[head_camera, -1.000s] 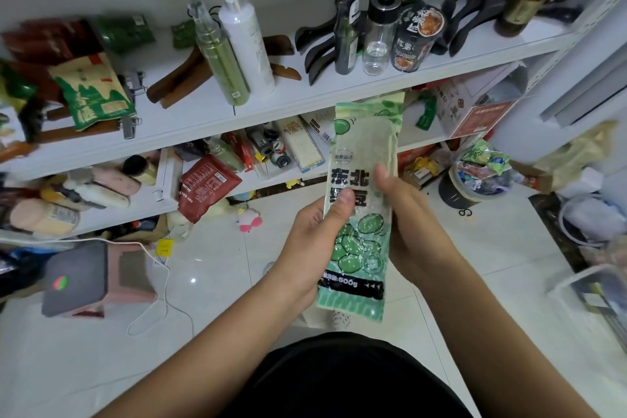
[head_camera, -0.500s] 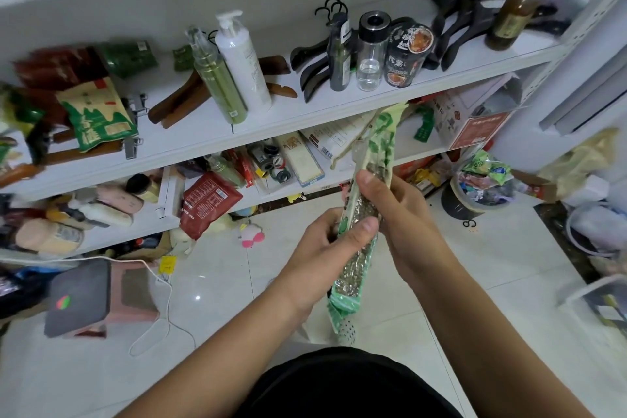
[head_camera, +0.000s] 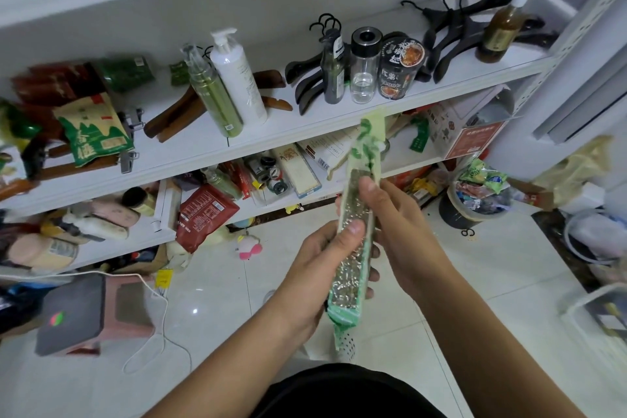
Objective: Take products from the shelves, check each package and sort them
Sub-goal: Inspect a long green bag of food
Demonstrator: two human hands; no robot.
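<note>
The green pack [head_camera: 356, 241] now stands edge-on to the camera, where a second ago its printed front with the bean picture faced up; half a second ago it was already turning, and now the narrow side with the small beans showing through the clear film is in view. Both hands hold it in front of the shelves [head_camera: 305, 125], above the floor, near upright with its top tilted away toward the lower shelf. The left hand [head_camera: 319, 265] is closed on the pack's middle, thumb pressed on the near edge; the right hand [head_camera: 403, 231] grips it higher up from the other side, thumb on the top of the filled part, fingers wrapped behind. The view has also shifted a little closer to the shelves. This reads as the checking step: the front has been looked at and the pack is being rotated to see its side or back. Sorting it is not yet done.
</note>
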